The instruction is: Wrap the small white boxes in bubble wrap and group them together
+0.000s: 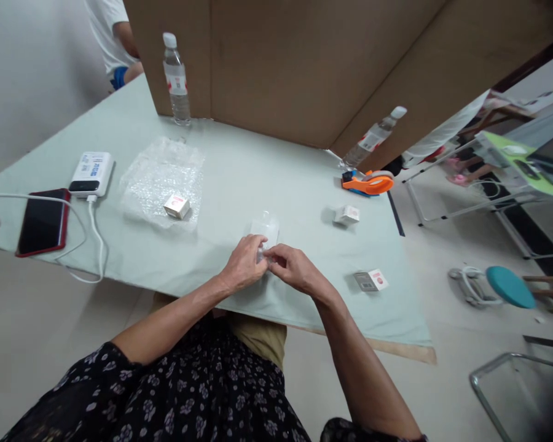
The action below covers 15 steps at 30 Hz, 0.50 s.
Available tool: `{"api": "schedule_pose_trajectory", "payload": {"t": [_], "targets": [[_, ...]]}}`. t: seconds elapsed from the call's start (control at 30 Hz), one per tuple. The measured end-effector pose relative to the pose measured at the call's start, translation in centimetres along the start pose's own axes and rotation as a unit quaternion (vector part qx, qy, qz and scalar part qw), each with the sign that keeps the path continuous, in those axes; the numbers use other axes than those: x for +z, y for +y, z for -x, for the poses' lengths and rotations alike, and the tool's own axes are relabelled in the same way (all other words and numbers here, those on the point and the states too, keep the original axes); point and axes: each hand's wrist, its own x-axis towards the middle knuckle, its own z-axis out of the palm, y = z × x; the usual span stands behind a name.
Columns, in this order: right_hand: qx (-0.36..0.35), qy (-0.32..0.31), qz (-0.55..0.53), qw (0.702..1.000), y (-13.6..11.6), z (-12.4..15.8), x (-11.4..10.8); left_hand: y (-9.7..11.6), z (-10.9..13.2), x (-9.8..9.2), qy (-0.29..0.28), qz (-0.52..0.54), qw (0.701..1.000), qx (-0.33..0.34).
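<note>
Close to the table's near edge, a clear, whitish plastic piece lies in front of me; its exact kind is hard to make out. My left hand is closed on its near left side, thumb and fingers around it. From the right, my right hand pinches at the same near end, fingertips almost touching the left ones. The hands partly cover that end. To the left a small white box rests on a sheet of bubble wrap. Two similar small boxes, one farther and one nearer, stand on the right.
An orange tape dispenser sits at the right, by a water bottle. Another bottle stands before the cardboard panel. A power bank, cable and phone lie left. A person is behind the panel.
</note>
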Motion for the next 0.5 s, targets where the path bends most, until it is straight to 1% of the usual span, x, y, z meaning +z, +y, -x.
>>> {"api": "schedule_pose_trajectory", "payload": {"t": [0.1,0.17,0.23,0.27,0.3,0.33,0.37,0.43,0.47,0.5], "targets": [[0.0,0.01,0.031,0.999,-0.1,-0.3,-0.3,0.3,-0.1,-0.1,-0.008,-0.017,1.0,0.018],[-0.011,0.0,0.029,1.0,0.1,-0.5,-0.7,0.5,-0.1,-0.2,-0.024,-0.033,0.999,0.025],[-0.033,-0.016,-0.012,0.999,0.7,-0.5,-1.1,0.7,0.0,-0.2,-0.034,-0.044,0.998,0.026],[-0.04,-0.017,-0.043,0.998,1.2,-0.5,-1.2,0.7,0.1,-0.2,-0.033,-0.049,0.998,0.024],[-0.036,-0.004,-0.076,0.996,1.7,-0.6,-1.2,0.7,0.1,-0.1,-0.026,-0.054,0.998,0.021],[-0.016,0.022,-0.108,0.994,2.3,-0.7,-1.2,0.7,0.2,-0.1,-0.017,-0.059,0.998,0.019],[0.02,0.056,-0.137,0.989,2.9,-0.8,-1.1,0.7,0.2,0.0,-0.011,-0.063,0.998,0.017],[0.113,0.126,-0.175,0.97,4.0,-1.5,-0.7,0.6,0.3,0.2,-0.006,-0.067,0.998,0.017],[0.153,0.148,-0.185,0.959,4.5,-2.1,-0.4,0.6,0.3,0.2,-0.006,-0.068,0.998,0.019],[0.179,0.157,-0.19,0.952,4.8,-2.8,-0.1,0.5,0.3,0.2,-0.007,-0.069,0.997,0.02]]}}
